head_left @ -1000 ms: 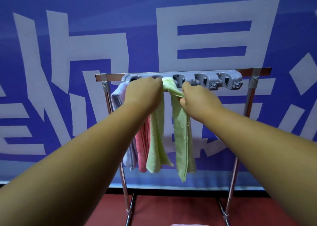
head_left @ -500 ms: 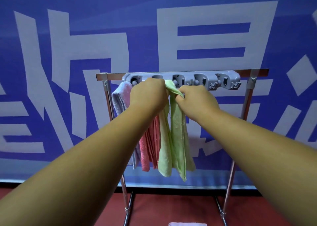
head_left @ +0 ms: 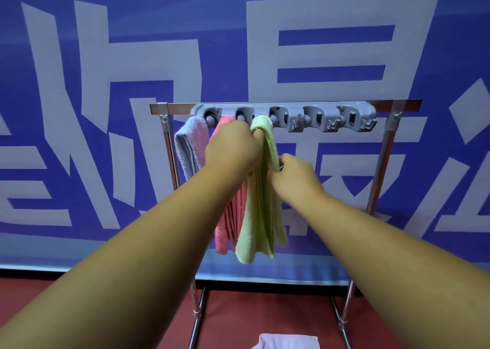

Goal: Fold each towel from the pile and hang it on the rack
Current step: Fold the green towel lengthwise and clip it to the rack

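blue banner (head_left: 450,43) behind; left hand (head_left: 233,150) grips green towel (head_left: 256,216) top, right hand (head_left: 295,175) pinches edge.

Single head-worn view faces forward and slightly down, near the rack (head_left: 326,120)

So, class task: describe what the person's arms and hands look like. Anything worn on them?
Both forearms are bare to the frame edge, no sleeves showing. The left hand and right hand wear no gloves; no watch, bracelet or ring is visible.
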The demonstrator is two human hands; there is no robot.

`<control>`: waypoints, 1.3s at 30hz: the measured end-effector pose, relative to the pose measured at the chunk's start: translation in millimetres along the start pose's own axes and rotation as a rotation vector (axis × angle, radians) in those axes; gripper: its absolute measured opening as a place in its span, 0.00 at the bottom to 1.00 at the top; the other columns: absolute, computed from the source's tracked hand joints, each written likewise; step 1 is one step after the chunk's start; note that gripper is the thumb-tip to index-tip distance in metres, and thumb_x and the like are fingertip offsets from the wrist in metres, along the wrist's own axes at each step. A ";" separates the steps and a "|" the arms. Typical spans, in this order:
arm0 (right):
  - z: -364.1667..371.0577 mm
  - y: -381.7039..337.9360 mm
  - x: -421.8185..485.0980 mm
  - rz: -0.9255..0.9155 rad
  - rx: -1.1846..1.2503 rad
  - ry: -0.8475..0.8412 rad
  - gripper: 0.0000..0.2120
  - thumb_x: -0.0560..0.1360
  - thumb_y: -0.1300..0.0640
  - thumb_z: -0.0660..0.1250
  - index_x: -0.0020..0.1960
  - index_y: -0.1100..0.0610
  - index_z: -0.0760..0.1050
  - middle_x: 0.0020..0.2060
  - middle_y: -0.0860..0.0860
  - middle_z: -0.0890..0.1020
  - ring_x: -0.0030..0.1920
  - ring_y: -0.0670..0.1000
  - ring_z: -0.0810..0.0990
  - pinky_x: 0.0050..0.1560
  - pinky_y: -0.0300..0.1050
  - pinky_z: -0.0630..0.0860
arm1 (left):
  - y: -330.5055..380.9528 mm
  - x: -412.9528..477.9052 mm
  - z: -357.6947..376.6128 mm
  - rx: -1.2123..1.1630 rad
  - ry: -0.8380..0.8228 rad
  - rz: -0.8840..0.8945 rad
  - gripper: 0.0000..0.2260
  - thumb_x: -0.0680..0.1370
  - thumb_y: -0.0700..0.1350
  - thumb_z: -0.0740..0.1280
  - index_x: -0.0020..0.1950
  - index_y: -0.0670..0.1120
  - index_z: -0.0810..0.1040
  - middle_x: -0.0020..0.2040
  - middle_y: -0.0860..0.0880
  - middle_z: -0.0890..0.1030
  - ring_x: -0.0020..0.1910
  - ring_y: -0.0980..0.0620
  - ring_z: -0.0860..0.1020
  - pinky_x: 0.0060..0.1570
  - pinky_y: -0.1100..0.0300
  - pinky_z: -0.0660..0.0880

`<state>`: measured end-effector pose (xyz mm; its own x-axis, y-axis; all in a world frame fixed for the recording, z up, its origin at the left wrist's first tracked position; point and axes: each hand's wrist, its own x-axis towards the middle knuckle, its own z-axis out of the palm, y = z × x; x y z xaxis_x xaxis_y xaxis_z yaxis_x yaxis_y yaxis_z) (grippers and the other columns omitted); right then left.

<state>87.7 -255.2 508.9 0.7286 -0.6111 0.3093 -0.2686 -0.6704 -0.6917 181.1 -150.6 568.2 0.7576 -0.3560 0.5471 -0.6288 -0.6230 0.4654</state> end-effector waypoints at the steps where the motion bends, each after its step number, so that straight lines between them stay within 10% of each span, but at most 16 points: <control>1: 6.0 4.3 -0.4 0.017 0.014 -0.010 0.03 0.82 0.53 0.65 0.53 0.50 0.78 0.45 0.51 0.82 0.43 0.55 0.83 0.44 0.52 0.84 | -0.6 -1.8 1.6 -0.019 -0.019 -0.018 0.21 0.79 0.58 0.55 0.38 0.46 0.78 0.42 0.45 0.85 0.36 0.43 0.83 0.43 0.46 0.83; 11: 50.8 49.9 -15.4 0.138 -0.065 -0.013 0.11 0.82 0.50 0.63 0.45 0.51 0.80 0.39 0.49 0.83 0.39 0.54 0.81 0.35 0.45 0.73 | -34.7 -48.3 60.5 -0.265 -0.282 -0.180 0.41 0.76 0.77 0.43 0.49 0.45 0.81 0.44 0.41 0.85 0.42 0.38 0.85 0.51 0.44 0.84; 17: 73.6 85.8 -25.8 0.156 -0.047 -0.019 0.09 0.82 0.49 0.66 0.45 0.50 0.78 0.39 0.48 0.84 0.40 0.53 0.83 0.40 0.49 0.81 | -60.6 -75.0 105.9 -0.517 -0.404 -0.388 0.31 0.79 0.64 0.51 0.59 0.43 0.82 0.58 0.39 0.85 0.57 0.37 0.83 0.63 0.43 0.79; 22: 87.5 112.8 -36.6 0.135 0.022 -0.027 0.06 0.81 0.51 0.69 0.48 0.50 0.82 0.38 0.46 0.85 0.39 0.51 0.84 0.41 0.50 0.82 | -91.6 -92.8 151.0 -0.571 -0.589 -0.406 0.24 0.67 0.51 0.64 0.57 0.39 0.82 0.51 0.34 0.84 0.44 0.41 0.80 0.45 0.45 0.76; 25: 94.4 120.1 -39.6 0.127 0.037 -0.014 0.05 0.80 0.51 0.69 0.48 0.49 0.83 0.38 0.46 0.85 0.39 0.50 0.84 0.40 0.48 0.81 | -110.5 -106.6 177.8 -0.547 -0.632 -0.336 0.22 0.65 0.53 0.69 0.56 0.47 0.86 0.47 0.50 0.88 0.48 0.48 0.85 0.56 0.48 0.82; 39: 93.7 150.6 -72.7 0.256 0.014 -0.205 0.18 0.80 0.66 0.61 0.52 0.47 0.85 0.57 0.50 0.88 0.57 0.55 0.85 0.62 0.52 0.82 | -137.8 -150.5 166.6 -0.305 -0.701 -0.326 0.13 0.71 0.47 0.63 0.50 0.45 0.83 0.48 0.45 0.87 0.50 0.42 0.86 0.53 0.44 0.84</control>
<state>53.2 -272.3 321.1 0.7504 -0.6608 -0.0129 -0.4519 -0.4987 -0.7397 182.9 -127.2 305.8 0.7801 -0.6046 -0.1611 -0.3022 -0.5896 0.7491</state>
